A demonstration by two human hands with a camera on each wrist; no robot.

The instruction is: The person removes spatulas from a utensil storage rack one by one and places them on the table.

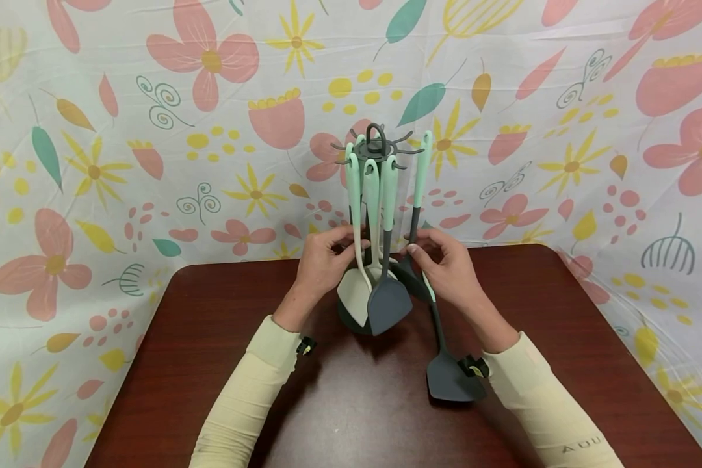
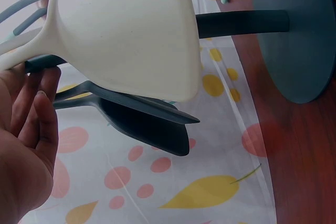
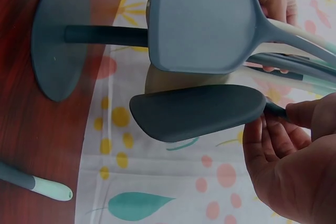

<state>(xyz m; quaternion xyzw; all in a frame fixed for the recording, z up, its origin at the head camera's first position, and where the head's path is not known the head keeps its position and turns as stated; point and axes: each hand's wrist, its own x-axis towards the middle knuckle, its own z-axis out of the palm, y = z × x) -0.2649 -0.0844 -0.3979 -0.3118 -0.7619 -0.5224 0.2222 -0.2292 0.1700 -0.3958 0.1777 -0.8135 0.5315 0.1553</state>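
Observation:
A dark utensil stand [image 1: 376, 151] with a hooked top ring stands on the table, several mint-handled utensils hanging round it. My left hand [image 1: 322, 263] holds its pole [image 2: 44, 63] behind a cream turner [image 2: 126, 35]. With the thumb and fingers of my right hand [image 1: 447, 266], I pinch the neck of a dark grey spatula [image 3: 199, 111]. This spatula is upright at the stand's right side, its mint handle tip near a hook; whether it hangs there I cannot tell. Another grey turner [image 1: 389, 305] hangs at the front.
A loose grey turner [image 1: 453, 380] with a mint handle lies on the brown table [image 1: 339, 416], right of the stand's round base [image 3: 60, 40]. Behind the table hangs a floral cloth [image 1: 210, 162].

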